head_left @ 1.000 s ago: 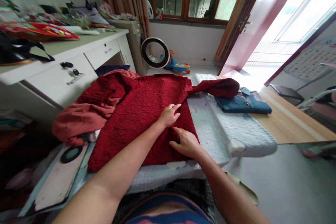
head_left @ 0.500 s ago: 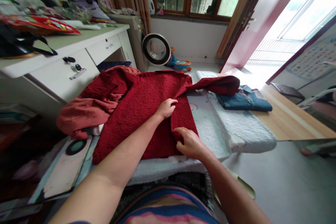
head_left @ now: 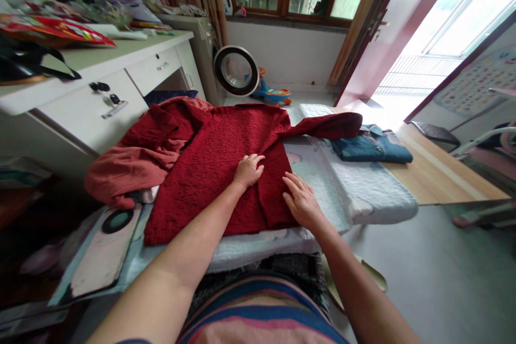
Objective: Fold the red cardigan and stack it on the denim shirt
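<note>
A dark red textured long-sleeved top (head_left: 209,172) lies spread on the pale blue cloth (head_left: 318,183), its right sleeve stretched out to the right. My left hand (head_left: 249,170) rests on the middle of the top with fingers loosely spread. On the right edge of the top lies my right hand (head_left: 301,200), fingers outstretched and apart. Beyond the sleeve's end sits a folded blue denim garment (head_left: 373,145). Bunched against the top's left side is a salmon-coloured garment (head_left: 124,174).
A white desk (head_left: 108,99) heaped with bags stands at the left. Behind are a washing machine with its round door (head_left: 237,71) open and a blue ride-on toy (head_left: 272,91). A wooden board (head_left: 439,166) extends right. A pale slipper (head_left: 373,274) lies on the floor.
My right hand has moved from the fold to the top's right edge, and its fingers have spread. The right side of the top lies flatter. My left hand has shifted slightly.
</note>
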A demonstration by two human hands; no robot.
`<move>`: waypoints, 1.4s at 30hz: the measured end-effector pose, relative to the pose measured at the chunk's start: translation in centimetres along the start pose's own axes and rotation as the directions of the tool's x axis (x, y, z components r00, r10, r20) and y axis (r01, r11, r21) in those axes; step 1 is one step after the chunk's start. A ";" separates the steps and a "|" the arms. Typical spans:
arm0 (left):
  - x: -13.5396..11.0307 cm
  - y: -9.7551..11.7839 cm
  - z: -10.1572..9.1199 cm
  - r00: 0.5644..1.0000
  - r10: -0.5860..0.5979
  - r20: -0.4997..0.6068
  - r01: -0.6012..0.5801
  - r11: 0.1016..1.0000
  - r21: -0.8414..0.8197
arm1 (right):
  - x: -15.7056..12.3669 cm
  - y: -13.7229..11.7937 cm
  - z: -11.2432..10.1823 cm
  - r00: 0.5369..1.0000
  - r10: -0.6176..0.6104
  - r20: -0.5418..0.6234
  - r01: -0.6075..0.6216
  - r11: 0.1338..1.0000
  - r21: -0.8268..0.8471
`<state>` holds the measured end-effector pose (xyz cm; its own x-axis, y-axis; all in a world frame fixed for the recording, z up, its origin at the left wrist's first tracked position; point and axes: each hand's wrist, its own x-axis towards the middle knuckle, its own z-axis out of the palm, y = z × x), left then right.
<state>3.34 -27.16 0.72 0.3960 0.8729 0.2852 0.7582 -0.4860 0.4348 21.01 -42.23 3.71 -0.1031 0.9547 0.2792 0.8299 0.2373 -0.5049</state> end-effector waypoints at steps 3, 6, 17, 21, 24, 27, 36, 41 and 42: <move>-0.1 0.1 0.0 1.000 -0.004 -0.005 0.004 1.000 0.006 | -0.5 0.3 1.2 0.991 0.048 0.126 -0.026 0.984 -0.174; -0.2 0.1 -0.1 1.000 -0.019 -0.006 0.019 1.000 0.008 | -0.7 0.2 1.7 0.982 0.076 0.172 -0.034 0.971 -0.237; 1.6 1.1 -0.9 0.997 -0.074 0.013 0.073 0.995 0.064 | -0.3 -1.4 0.6 0.975 0.106 0.196 -0.056 0.967 -0.249; 0.9 0.8 -0.4 0.997 -0.083 0.007 0.082 0.990 0.116 | -0.6 -2.1 1.7 0.979 0.075 0.188 -0.020 0.961 -0.277; 0.2 1.0 -0.3 0.995 -0.097 -0.015 0.099 0.985 0.143 | -0.9 -2.4 2.2 0.977 0.081 0.199 -0.020 0.957 -0.288; -0.2 2.1 -0.8 0.996 -0.003 -0.090 0.022 0.978 0.205 | -0.7 -2.5 1.8 0.968 0.094 0.232 -0.030 0.963 -0.266; 1.1 3.5 0.6 0.933 0.243 0.264 -0.280 0.953 0.112 | 3.2 -0.8 0.6 0.992 0.111 0.061 -0.100 0.982 -0.162; 2.0 3.7 0.9 0.940 0.267 0.211 -0.292 0.952 0.095 | 2.9 0.4 2.7 0.993 0.101 0.055 -0.083 0.961 -0.264; 2.3 3.9 1.0 0.939 0.275 0.205 -0.298 0.950 0.089 | 2.7 0.5 2.9 0.992 0.108 0.064 -0.087 0.958 -0.274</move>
<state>7.76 -26.99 2.24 0.6871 0.6949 0.2121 0.6486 -0.7182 0.2520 19.51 -38.99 1.82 -0.0477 0.9843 0.1702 0.9540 0.0954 -0.2841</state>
